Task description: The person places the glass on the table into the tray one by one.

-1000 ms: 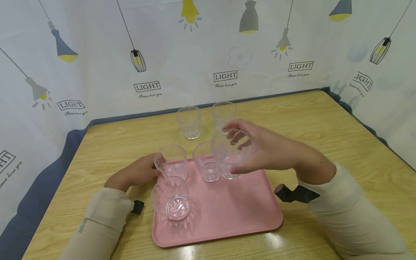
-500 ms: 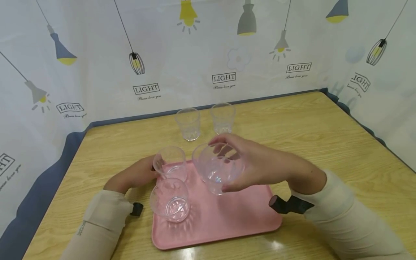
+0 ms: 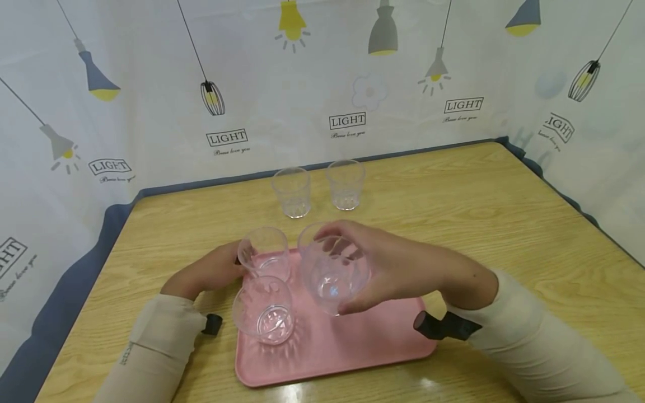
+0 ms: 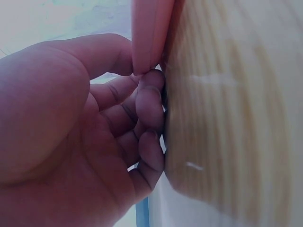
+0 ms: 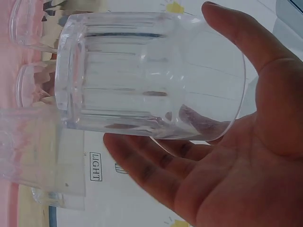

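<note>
My right hand (image 3: 385, 266) grips a clear plastic cup (image 5: 142, 75) around its upper part, thumb on one side and fingers on the other. The cup is above the pink tray (image 3: 373, 344), base apart from the tray in the right wrist view. Behind it, partly hidden, stands another clear cup (image 3: 304, 242). My left hand (image 3: 219, 270) is at the tray's back left corner; in the left wrist view, thumb and fingers pinch the tray's rim (image 4: 147, 42). Two clear cups stand upright along the tray's left side, one at the back (image 3: 272, 246) and one in front (image 3: 257, 313).
Two more clear cups, one left (image 3: 292, 193) and one right (image 3: 345, 187), stand on the wooden table (image 3: 504, 224) behind the tray. A white cloth (image 3: 302, 73) printed with lamps hangs behind the table.
My right hand has carried its cup leftward and toward me, now in front of the back middle cup on the tray. The left hand stays at the tray's corner.
</note>
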Available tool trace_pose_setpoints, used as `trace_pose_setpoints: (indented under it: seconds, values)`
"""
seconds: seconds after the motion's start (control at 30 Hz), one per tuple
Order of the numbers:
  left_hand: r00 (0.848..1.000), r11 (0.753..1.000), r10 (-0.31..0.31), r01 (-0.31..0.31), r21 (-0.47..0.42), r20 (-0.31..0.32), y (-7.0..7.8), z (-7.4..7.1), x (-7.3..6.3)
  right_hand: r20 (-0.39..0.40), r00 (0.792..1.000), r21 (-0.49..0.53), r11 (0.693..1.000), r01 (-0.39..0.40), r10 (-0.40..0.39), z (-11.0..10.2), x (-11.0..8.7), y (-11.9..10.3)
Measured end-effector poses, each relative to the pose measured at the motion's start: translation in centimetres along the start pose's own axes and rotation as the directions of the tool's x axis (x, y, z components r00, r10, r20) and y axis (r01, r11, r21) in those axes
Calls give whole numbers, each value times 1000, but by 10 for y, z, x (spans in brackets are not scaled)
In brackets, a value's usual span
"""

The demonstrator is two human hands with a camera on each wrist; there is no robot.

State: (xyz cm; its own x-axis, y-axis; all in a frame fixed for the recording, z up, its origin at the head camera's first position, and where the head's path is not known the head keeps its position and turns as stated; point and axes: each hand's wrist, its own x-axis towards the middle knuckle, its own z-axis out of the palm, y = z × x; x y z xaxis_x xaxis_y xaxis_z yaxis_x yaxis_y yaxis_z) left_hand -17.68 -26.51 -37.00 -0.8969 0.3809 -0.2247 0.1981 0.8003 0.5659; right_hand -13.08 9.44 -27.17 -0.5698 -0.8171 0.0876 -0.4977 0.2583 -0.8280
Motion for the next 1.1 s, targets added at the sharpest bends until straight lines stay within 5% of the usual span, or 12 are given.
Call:
trace_pose_setpoints:
  seconds: [0.33, 0.8, 1.1]
  values:
    - [1000, 1000, -2, 2, -3, 4, 0, 0, 0, 20, 1000, -144, 990, -5, 7, 11, 2, 1]
    - [1000, 1000, -11, 11, -5, 4, -1, 1, 0, 130, 991, -229, 973, 19, 11, 26, 6, 7]
    - [1000, 1000, 8, -8, 2, -5, -4, 3, 3, 128, 990, -285, 958, -20, 59, 31, 11, 10]
